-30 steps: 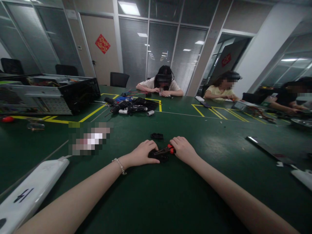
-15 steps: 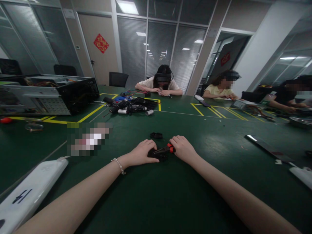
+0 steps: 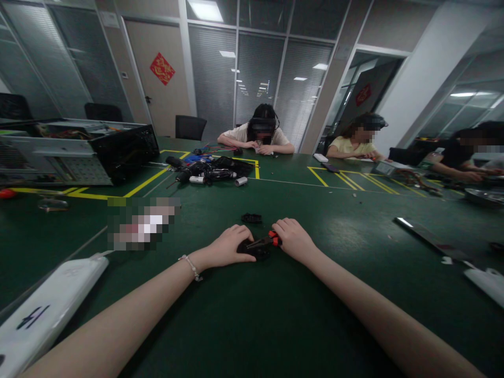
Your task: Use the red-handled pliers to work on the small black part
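My left hand grips a small black part from its left side, low over the green table; the part's exact kind is too dark to make out. Red-handled pliers are in my right hand, their dark jaws pointing left onto the black part. Whether the jaws are closed on it I cannot tell. Just beyond lies another small black piece, touched by neither hand.
An opened computer case stands at the far left. A dark pile with a drill lies ahead. A white pack sits near my left arm, a dark flat bar to the right. Several people sit across the table.
Hardly anything differs. The whole view has shifted very slightly left; both hands, the pliers and the black part keep their places relative to each other.
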`<move>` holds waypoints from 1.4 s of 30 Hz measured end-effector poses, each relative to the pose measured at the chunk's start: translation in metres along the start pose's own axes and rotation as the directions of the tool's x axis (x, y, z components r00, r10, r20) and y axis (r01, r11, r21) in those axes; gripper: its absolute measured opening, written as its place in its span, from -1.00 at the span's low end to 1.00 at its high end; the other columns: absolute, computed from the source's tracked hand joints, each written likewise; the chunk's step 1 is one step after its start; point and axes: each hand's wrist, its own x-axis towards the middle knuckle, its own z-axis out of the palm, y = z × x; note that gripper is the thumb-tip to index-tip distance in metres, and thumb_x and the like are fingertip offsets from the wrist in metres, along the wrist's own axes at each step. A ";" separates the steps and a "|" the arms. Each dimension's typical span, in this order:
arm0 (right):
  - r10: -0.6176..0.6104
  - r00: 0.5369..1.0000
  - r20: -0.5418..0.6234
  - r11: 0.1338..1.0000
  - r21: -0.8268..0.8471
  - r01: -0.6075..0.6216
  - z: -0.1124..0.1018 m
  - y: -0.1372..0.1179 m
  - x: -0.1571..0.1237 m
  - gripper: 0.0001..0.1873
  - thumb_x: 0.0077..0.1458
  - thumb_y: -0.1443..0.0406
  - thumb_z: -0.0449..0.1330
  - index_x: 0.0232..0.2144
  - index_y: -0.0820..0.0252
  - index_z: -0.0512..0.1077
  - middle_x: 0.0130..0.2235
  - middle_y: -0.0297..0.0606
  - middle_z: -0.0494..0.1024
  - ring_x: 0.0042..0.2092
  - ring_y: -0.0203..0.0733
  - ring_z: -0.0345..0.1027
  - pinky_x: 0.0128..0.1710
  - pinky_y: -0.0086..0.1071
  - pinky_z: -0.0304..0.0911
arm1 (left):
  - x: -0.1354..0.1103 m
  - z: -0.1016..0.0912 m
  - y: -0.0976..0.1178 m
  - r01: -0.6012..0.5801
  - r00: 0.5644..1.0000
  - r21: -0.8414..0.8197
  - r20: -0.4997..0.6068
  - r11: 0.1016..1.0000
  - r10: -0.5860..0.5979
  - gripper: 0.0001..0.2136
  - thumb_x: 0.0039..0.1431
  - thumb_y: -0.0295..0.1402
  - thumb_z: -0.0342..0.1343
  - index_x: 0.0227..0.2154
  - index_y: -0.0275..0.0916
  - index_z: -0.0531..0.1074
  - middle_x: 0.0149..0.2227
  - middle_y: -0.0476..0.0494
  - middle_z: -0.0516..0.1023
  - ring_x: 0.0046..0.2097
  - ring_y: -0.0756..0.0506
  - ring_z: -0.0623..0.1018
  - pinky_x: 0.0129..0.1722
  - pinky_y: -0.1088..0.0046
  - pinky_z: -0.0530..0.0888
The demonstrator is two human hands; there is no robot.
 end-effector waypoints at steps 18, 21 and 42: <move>0.010 1.000 0.027 1.000 0.005 -0.010 0.001 0.001 0.000 -0.79 -0.10 0.44 0.06 -0.32 0.29 0.33 -0.29 -0.17 0.39 -0.24 -0.14 0.19 -0.22 -0.33 0.05 | 0.000 0.001 -0.001 -0.004 1.000 0.004 -0.009 1.000 0.004 -0.66 -0.03 -0.06 0.08 -0.30 -0.20 0.27 -0.23 -0.06 0.30 -0.19 -0.12 0.29 -0.23 0.39 0.25; 0.005 1.000 0.022 1.000 0.000 -0.005 0.001 0.000 0.000 -0.82 -0.07 0.45 0.03 -0.33 0.28 0.33 -0.30 -0.17 0.38 -0.25 -0.16 0.19 -0.23 -0.34 0.05 | 0.000 0.000 0.001 0.000 1.000 0.005 -0.004 1.000 0.000 -0.66 -0.03 -0.06 0.08 -0.29 -0.20 0.28 -0.22 -0.07 0.30 -0.18 -0.12 0.29 -0.22 0.39 0.25; 0.008 0.999 0.038 1.000 0.016 -0.008 0.002 0.001 0.000 -0.77 -0.13 0.46 0.05 -0.31 0.29 0.33 -0.28 -0.16 0.38 -0.24 -0.15 0.19 -0.23 -0.34 0.05 | 0.000 0.001 -0.001 -0.004 1.000 0.004 -0.008 1.000 0.004 -0.65 -0.05 -0.06 0.09 -0.32 -0.21 0.26 -0.23 -0.06 0.30 -0.20 -0.12 0.29 -0.24 0.40 0.25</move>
